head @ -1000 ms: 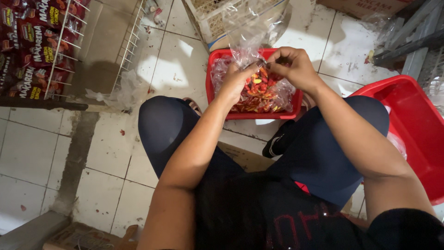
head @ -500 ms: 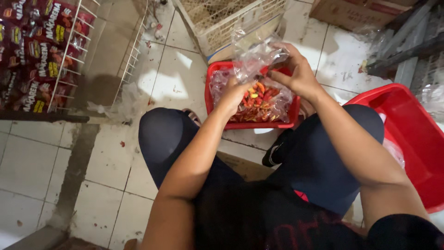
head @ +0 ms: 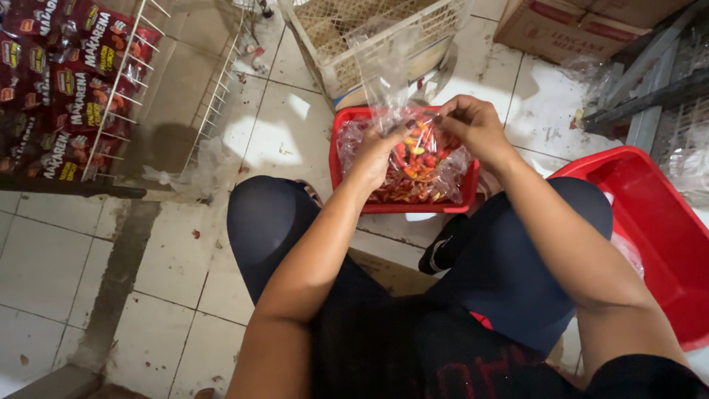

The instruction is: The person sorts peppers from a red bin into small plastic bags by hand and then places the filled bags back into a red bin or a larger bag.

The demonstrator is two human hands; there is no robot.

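The bag has risen higher over the red tray, left hand and right hand both pinching its clear neck.

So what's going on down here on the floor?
A person sits on the tiled floor, both hands up at the neck of a clear plastic bag of red and yellow snacks. The left hand and right hand pinch its top. The bag sits over a small red tray; a bigger red tub stands nearby.
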